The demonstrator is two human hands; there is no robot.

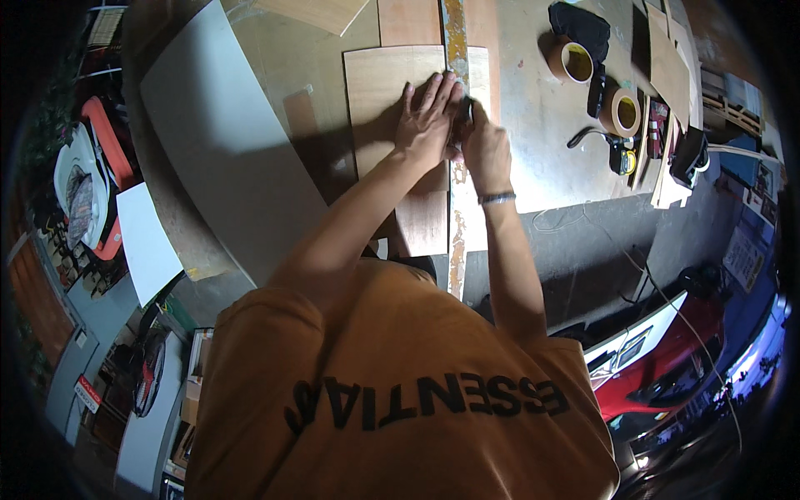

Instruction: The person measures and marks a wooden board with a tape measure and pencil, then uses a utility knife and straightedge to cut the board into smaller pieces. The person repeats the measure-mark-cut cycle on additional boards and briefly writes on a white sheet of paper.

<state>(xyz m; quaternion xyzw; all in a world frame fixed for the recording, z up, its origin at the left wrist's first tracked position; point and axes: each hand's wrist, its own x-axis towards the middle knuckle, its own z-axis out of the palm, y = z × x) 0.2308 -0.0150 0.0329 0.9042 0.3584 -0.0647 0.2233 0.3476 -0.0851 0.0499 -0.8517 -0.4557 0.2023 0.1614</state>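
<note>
A long, narrow metal straightedge with patchy, worn paint runs lengthwise over a pale plywood sheet. My left hand lies on the plywood with its fingers stretched out, the fingertips reaching the bar's left side. Just right of it, my right hand is closed around a small dark tool at the bar's right side. Most of that tool is hidden in the fist, so its exact kind cannot be made out. Beneath the sheet lies a longer reddish wood panel, sticking out toward me.
A large grey-white board covers the table's left side. To the right are two tape rolls, a tape measure, a dark cloth and wood offcuts. A thin cable hangs past the table's near edge.
</note>
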